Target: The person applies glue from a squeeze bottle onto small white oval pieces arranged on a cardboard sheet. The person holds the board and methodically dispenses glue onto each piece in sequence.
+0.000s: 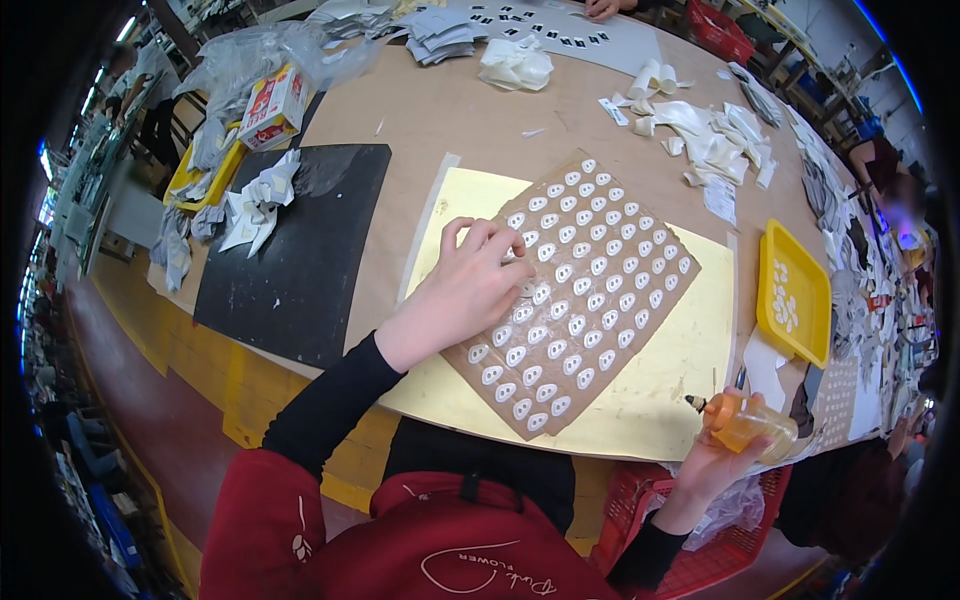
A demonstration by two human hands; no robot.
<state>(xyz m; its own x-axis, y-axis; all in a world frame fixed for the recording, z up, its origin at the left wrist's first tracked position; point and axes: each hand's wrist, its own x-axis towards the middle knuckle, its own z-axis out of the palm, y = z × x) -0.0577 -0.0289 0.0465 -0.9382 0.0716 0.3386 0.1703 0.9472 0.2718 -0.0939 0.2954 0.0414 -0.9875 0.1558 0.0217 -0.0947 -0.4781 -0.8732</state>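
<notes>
My left hand [470, 275] reaches over a brown sheet [622, 345] that lies at a slant and carries rows of small white oval pieces with dark dots. Its fingers are bent and drawn together at the sheet's upper left edge, by the white pieces. What they pinch, if anything, is hidden under them. Off the sheet's right side, near the table's front edge, my right hand [718, 462] is wrapped round an orange squeeze bottle [745, 422]. The bottle is tilted, its dark nozzle tip turned to the left. Beneath the sheet is a pale yellow board [690, 345].
A yellow tray [822, 300] with loose white pieces stands at right. On the left lie a black board [300, 240] and a crumpled cloth [262, 205]. Scraps [715, 140] and paper stacks [445, 35] lie farther back. A red crate [735, 560] is below the table edge.
</notes>
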